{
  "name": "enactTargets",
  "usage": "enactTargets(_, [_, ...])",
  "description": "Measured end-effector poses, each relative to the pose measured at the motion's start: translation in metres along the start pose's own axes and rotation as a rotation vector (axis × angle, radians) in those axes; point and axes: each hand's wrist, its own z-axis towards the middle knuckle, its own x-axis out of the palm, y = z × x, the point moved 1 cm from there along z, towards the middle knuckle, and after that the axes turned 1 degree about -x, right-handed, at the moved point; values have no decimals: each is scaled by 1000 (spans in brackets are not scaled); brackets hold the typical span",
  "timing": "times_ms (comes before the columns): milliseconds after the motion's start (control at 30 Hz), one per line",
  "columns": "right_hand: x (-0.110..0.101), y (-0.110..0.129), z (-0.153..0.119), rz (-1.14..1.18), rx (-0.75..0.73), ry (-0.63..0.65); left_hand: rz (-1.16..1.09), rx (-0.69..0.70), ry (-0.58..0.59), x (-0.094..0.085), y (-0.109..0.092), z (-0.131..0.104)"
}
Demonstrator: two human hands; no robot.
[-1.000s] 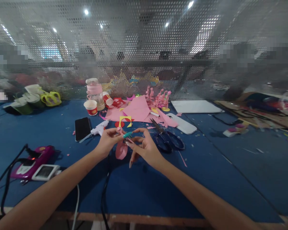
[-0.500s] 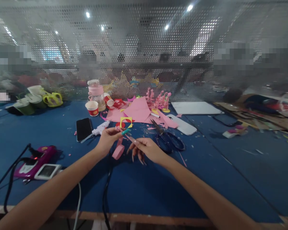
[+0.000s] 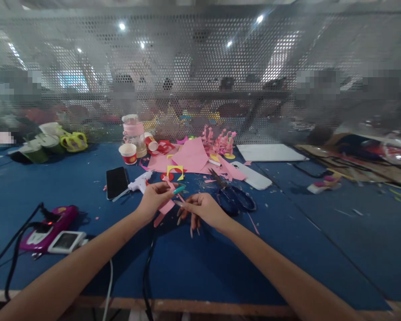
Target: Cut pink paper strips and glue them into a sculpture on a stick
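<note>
The left hand [image 3: 151, 199] pinches a pink paper strip [image 3: 167, 207] above the table [image 3: 200, 263]; the right hand [image 3: 204, 207] seems to pinch its thin end. The strip could tear if both hands pull too strongly.

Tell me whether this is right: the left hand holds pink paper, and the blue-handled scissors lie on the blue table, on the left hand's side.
The side is wrong: the head view shows the blue-handled scissors on the side of the right hand. The left hand does hold pink paper, and the scissors do lie on the blue table.
</note>
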Motion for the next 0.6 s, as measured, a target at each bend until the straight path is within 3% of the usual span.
enactTargets(233, [3, -2, 0, -2, 17, -31, 55, 20, -34, 2, -2, -2])
enactTargets(467, [-4, 4, -3, -21, 77, 168, 62, 26, -15, -1, -4, -1])
enactTargets(600, [-7, 4, -3, -84, 81, 124, 83, 10, 25, -3, -1, 0])
